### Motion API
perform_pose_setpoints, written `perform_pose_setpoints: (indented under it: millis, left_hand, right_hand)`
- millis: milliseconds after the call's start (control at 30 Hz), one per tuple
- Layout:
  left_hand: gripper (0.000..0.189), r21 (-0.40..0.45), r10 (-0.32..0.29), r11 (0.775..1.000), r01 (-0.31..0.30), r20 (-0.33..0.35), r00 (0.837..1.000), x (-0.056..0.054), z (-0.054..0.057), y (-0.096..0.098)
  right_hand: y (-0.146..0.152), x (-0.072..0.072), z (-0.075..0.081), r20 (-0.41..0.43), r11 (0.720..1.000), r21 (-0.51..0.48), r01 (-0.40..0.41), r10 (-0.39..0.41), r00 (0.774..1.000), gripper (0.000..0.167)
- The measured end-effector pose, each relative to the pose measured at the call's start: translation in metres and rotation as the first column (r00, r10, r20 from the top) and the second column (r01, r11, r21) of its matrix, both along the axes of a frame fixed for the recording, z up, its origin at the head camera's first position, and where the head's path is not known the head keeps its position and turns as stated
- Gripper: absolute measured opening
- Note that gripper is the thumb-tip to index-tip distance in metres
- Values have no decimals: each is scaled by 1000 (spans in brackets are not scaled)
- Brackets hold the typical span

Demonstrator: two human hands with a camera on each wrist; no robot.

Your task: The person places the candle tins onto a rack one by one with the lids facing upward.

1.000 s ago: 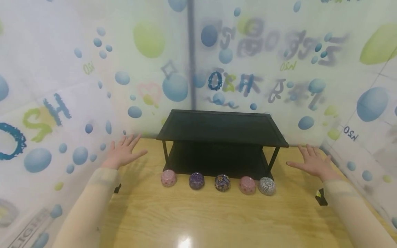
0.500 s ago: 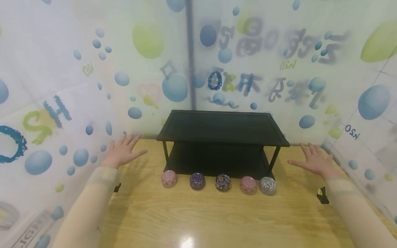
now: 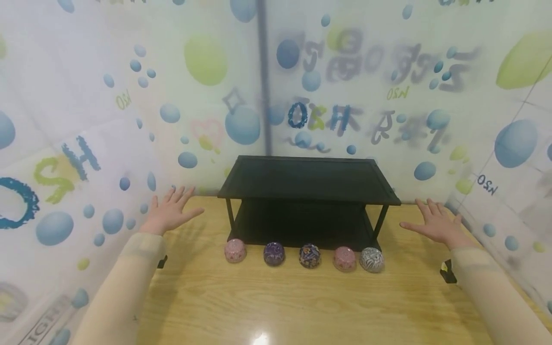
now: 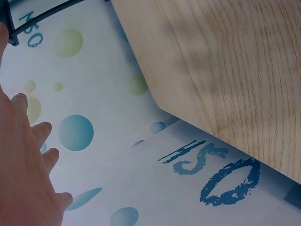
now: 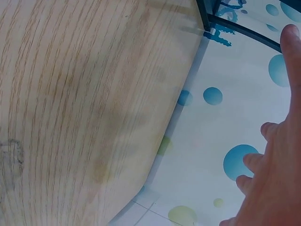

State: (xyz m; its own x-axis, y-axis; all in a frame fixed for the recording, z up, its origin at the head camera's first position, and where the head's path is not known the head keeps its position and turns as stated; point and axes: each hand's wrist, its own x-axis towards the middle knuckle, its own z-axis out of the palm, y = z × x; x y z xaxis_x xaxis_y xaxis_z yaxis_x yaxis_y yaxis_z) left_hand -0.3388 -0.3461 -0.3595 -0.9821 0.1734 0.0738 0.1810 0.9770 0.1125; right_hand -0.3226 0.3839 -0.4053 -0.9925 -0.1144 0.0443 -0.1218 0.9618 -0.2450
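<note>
My left hand (image 3: 169,214) is held out with spread fingers to the left of a black two-tier rack (image 3: 308,177), holding nothing. On the rack's other side my right hand (image 3: 437,224) is spread the same way, also holding nothing. Several small round patterned things, perhaps tins, stand in a row along the rack's front edge. From left to right they are pink (image 3: 235,250), purple (image 3: 274,254), dark floral (image 3: 309,256), pink (image 3: 344,258) and black-and-white (image 3: 372,259). Neither hand touches them. Both wrist views show the spread fingers apart from the wooden table.
The rack stands at the back of the wooden table (image 3: 267,302), close to a white wall sheet (image 3: 207,105) printed with bubbles and letters. Similar sheets rise on the left and right. A small black object (image 3: 448,271) lies by the right forearm, another (image 3: 162,261) by the left.
The head view has shifted very slightly. Both hands keep their spread pose, and the rack and the round things stay where they were.
</note>
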Motion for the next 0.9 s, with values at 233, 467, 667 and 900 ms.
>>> perform_pose_setpoints:
  millis: [233, 467, 667, 900]
  left_hand:
    - [95, 2, 5, 1000, -5, -1, 1000, 2, -2, -2]
    - [93, 7, 4, 1000, -4, -6, 1000, 2, 2, -1]
    - [93, 10, 3, 1000, -3, 3, 1000, 5, 4, 0]
    - [92, 19, 6, 1000, -5, -5, 1000, 7, 4, 0]
  right_hand:
    - [1, 1, 3, 24, 1000, 5, 3, -3, 1000, 109]
    - [0, 3, 6, 35, 1000, -7, 6, -6, 999, 109]
    - [-1, 4, 9, 42, 1000, -3, 3, -3, 999, 109]
    - [-3, 5, 12, 42, 1000, -3, 2, -2, 999, 108]
